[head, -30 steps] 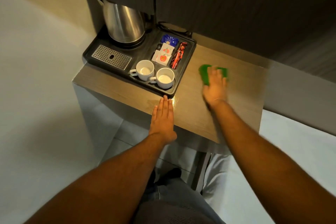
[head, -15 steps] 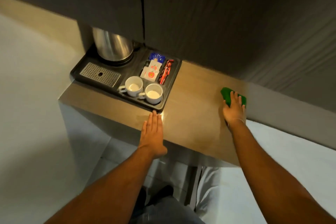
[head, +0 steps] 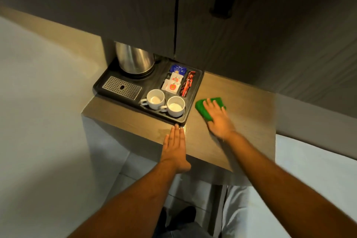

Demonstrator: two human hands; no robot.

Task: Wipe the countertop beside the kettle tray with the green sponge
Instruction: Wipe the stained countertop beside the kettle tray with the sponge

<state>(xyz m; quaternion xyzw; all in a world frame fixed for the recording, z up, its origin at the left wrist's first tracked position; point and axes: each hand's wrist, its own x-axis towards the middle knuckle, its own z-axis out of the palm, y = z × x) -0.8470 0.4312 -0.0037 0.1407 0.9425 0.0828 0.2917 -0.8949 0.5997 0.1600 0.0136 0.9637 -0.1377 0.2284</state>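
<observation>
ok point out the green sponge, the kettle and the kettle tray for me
green sponge [head: 200,108], head view, uncovered left corner
kettle [head: 135,62], head view, steel body
kettle tray [head: 151,84], head view, bare floor mid-tray

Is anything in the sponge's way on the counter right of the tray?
Nothing visible. The right hand presses the sponge on bare counter just right of the tray; the left hand lies flat at the front edge, clear of it.

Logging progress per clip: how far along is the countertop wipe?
Done: the green sponge is on the countertop. In hand: the right hand presses it flat beside the kettle tray; the left hand rests flat at the front edge. Left: unclear, no wiped patch shows.
</observation>
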